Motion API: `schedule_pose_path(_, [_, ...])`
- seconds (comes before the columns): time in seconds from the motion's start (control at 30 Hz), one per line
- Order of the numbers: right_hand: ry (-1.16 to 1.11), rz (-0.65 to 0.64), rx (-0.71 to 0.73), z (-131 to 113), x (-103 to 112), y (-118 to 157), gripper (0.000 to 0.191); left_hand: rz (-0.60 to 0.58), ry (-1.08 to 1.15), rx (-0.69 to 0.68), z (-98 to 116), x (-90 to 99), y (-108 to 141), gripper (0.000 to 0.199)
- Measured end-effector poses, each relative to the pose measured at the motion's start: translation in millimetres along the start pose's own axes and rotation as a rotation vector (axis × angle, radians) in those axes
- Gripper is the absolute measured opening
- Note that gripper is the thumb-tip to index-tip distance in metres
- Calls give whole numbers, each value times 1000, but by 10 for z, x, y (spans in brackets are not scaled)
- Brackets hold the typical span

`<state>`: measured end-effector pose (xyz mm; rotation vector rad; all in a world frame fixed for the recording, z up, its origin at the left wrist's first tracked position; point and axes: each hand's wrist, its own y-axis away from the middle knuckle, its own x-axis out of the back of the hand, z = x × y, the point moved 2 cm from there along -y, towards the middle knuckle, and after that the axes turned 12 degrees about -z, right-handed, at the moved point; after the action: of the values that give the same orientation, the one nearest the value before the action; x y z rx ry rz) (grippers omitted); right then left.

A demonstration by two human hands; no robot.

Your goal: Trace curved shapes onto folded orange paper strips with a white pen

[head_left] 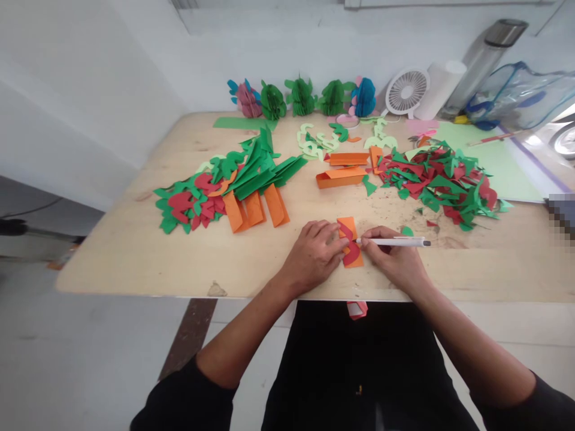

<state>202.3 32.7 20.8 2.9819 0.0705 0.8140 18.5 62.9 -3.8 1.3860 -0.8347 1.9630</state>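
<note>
Near the table's front edge lies a folded orange paper strip (354, 226) with a curved red paper cutout (351, 254) on top. My left hand (317, 254) holds the cutout down against the strip from the left side, its fingertips on the red paper. Pinched in my right hand (395, 257) is a white pen (398, 242), its tip at the right edge of the red cutout. The pen lies almost level, its dark end pointing right. My left fingers cover part of both papers.
Left lie folded orange papers (254, 209), green strips (256, 170) and red-green cutouts (182, 206). A scrap heap (442, 179) sits right. Behind stand paper honeycomb figures (302, 97), a white fan (407, 91), a white roll (440, 90), a bottle (483, 66) and a clear pouch (521, 96).
</note>
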Motion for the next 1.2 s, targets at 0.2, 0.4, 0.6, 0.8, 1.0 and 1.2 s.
schedule_pose_path(0.2, [16, -5, 0, -6, 1, 0, 23, -7, -1, 0, 9, 12, -3, 25])
schedule_pose_path(0.4, [20, -16, -5, -3, 9, 2, 22, -9, 2, 7, 6, 1, -4, 24])
schedule_pose_path(0.6, [27, -15, -7, -7, 5, 2, 24, -16, -1, 9, 10, 9, -9, 26])
schedule_pose_path(0.8, [16, -5, 11, 23, -4, -2, 23, -23, 2, 11, 17, 10, -17, 27])
schedule_pose_path(1.0, [2, -20, 38, 29, 4, -12, 22, -74, -1, 68, 75, 52, -41, 27])
schedule_pose_path(1.2, [22, -5, 55, 37, 3, -9, 21, -35, 41, 115, 124, 44, -53, 26])
